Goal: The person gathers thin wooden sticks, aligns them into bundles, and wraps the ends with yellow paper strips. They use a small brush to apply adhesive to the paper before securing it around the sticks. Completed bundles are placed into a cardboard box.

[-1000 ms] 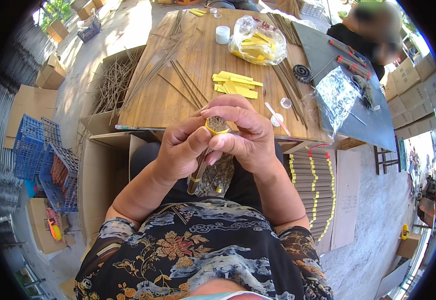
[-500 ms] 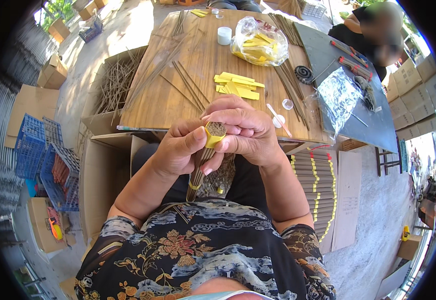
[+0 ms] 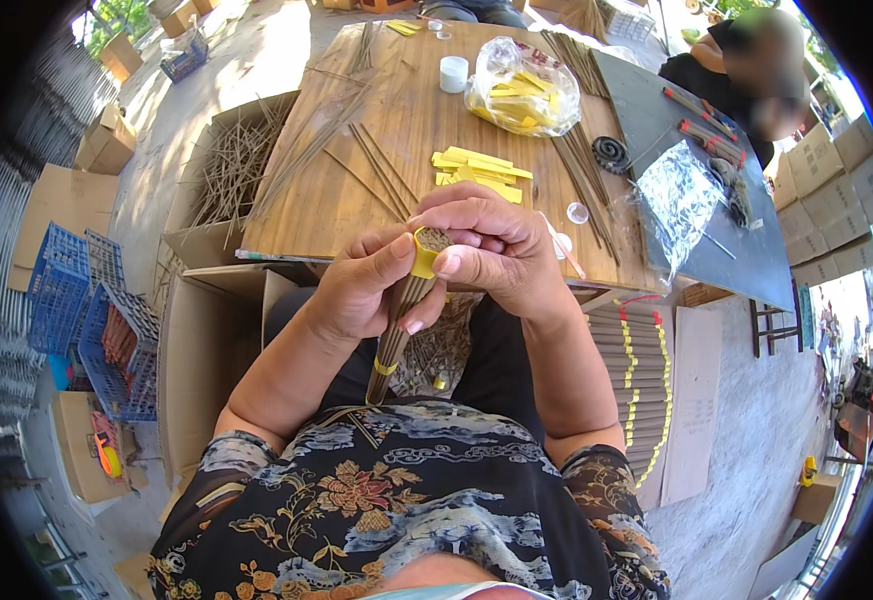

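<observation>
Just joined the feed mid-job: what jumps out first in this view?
Dead centre, the left hand and right hand clasp a bundle of brown sticks with a yellow band at its top. Beyond them, on the wooden table, lie yellow strips and a clear bag of yellow pieces.

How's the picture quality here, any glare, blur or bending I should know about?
Head view: strong fisheye, so the wooden table edges bow and the corners go black. Hard sunlight washes out the ground at top left. The hands and the stick bundle are sharp. The clear plastic bags show glare.
</observation>
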{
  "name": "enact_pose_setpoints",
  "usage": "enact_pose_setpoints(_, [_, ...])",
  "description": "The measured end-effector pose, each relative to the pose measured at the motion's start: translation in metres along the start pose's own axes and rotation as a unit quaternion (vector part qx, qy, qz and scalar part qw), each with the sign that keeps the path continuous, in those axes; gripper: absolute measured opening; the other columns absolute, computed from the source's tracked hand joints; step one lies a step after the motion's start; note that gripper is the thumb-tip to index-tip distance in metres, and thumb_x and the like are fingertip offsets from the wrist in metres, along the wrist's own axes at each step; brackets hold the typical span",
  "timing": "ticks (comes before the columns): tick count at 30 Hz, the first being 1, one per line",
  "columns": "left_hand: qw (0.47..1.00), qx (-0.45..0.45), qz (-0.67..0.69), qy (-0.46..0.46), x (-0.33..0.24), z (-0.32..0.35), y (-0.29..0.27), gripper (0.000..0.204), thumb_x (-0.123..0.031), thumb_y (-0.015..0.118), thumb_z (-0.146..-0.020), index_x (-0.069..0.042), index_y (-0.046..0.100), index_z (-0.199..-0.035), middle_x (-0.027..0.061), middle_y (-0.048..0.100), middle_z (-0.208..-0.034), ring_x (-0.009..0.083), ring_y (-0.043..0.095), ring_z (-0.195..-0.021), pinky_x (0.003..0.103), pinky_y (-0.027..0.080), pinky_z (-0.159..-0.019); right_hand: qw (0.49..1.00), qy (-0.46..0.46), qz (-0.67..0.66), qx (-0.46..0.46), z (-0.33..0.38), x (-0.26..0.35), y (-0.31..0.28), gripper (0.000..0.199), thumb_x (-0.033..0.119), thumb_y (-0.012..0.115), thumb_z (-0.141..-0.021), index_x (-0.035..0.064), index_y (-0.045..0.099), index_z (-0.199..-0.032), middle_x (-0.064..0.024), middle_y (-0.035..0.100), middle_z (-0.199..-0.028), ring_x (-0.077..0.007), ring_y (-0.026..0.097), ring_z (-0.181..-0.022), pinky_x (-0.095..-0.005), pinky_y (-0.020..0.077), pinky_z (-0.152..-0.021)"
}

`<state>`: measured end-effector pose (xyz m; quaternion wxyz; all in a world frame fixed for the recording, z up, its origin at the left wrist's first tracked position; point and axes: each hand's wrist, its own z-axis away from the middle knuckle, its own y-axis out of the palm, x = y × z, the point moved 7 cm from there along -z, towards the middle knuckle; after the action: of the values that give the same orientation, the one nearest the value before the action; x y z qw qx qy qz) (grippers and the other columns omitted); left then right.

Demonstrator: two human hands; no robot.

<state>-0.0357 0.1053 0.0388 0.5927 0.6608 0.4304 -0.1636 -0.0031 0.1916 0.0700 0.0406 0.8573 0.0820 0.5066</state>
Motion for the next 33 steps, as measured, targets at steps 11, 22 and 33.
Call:
enact_pose_setpoints(11, [1.0, 0.026, 0.001, 0.005, -0.004, 0.0, -0.001, 0.036, -0.029, 0.043, -0.091, 0.003, 0.051, -0.103, 0.0101, 0.053, -0.069, 0.0162, 0.052, -0.048, 0.024, 0.042, -0.041, 0.995, -0.028, 0.067, 0.067, -0.008, 0.006, -0.002, 0.034, 0.019, 0.062, -0.079, -0.0024, 0.058, -0.105, -0.0138, 0.055, -0.105, -0.0214, 0.053, -0.097, -0.0308, 0.0421, -0.083])
enact_pose_setpoints(22, [0.958, -0.175, -0.095, 0.209, -0.084, -0.014, -0.037, 0.03, -0.026, 0.043, -0.092, -0.001, 0.056, -0.1, 0.0195, 0.055, -0.105, 0.0141, 0.054, -0.065, 0.024, 0.046, -0.058, 0.975, 0.184, -0.122, 0.026, 0.03, -0.097, 0.038, 0.046, 0.017, 0.058, -0.084, -0.0008, 0.04, -0.122, -0.007, 0.053, -0.103, -0.0124, 0.05, -0.096, -0.0255, 0.0408, -0.084])
enact_pose_setpoints(33, [0.949, -0.182, -0.171, 0.191, -0.108, -0.012, -0.052, 0.027, -0.026, 0.053, -0.087, -0.001, 0.057, -0.095, 0.015, 0.063, -0.088, 0.0205, 0.062, -0.073, 0.033, 0.052, -0.067, 0.957, 0.25, -0.145, 0.028, 0.036, -0.078, 0.046, 0.023, 0.015, 0.057, -0.085, -0.0013, 0.052, -0.101, -0.0057, 0.06, -0.089, -0.011, 0.057, -0.081, -0.024, 0.0457, -0.076])
